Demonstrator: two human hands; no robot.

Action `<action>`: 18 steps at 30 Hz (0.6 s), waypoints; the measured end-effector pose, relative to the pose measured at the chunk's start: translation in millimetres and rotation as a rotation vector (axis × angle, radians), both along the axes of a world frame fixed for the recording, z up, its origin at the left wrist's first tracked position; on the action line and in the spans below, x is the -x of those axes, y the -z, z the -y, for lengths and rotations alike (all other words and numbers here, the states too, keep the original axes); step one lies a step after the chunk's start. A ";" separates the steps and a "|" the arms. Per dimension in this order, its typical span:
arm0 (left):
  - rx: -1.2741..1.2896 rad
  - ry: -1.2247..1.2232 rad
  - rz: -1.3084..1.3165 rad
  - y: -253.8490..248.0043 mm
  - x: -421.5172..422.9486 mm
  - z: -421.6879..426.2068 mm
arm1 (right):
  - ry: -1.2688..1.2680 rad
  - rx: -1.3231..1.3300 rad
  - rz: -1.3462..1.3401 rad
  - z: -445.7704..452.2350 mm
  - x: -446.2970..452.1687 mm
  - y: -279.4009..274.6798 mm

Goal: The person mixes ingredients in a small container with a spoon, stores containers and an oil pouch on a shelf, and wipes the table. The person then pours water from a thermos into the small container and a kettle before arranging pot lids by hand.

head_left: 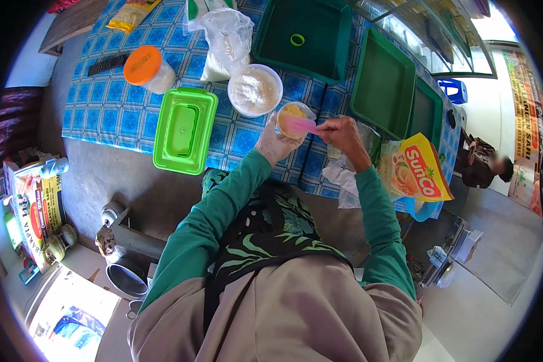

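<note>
My left hand (276,146) is wrapped round a small clear plastic tub (311,113) with a pale yellow, soft-looking mass (294,110) in it. In my right hand (342,134) is the handle of a pink spatula (300,125), whose flat end reaches into the tub. Just beyond the tub stands a round white bowl of white flour (254,89). To the left of my left hand lies a bright green lidded box (186,131). A yellow SunCo pouch (421,169) is to the right of my right forearm.
On the blue checked tablecloth (111,114) are an orange-lidded jar (145,65), a plastic bag with white powder (226,39), and a dark green tray (304,36) holding a green ring (297,40). More green trays (381,81) lie right, beside a glass case (440,36). Another person (482,160) is far right.
</note>
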State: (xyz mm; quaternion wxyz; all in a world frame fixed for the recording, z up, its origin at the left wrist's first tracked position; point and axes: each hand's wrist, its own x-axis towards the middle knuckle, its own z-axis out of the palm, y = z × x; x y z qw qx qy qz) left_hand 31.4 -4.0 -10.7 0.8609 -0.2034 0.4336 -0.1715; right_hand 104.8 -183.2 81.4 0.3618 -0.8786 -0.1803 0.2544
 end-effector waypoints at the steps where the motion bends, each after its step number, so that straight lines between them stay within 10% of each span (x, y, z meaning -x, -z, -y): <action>1: -0.039 0.020 -0.033 -3.8 -1.6 -0.4 | 0.075 -0.006 -0.098 2.9 -0.2 -1.2; 14: -0.129 0.061 -0.010 -21.9 -7.8 -9.0 | 0.282 -0.251 -0.263 -7.3 -6.0 -51.3; 18: -0.112 0.043 0.023 -19.5 -5.3 -8.9 | 0.119 -0.220 0.330 -43.8 5.6 -39.5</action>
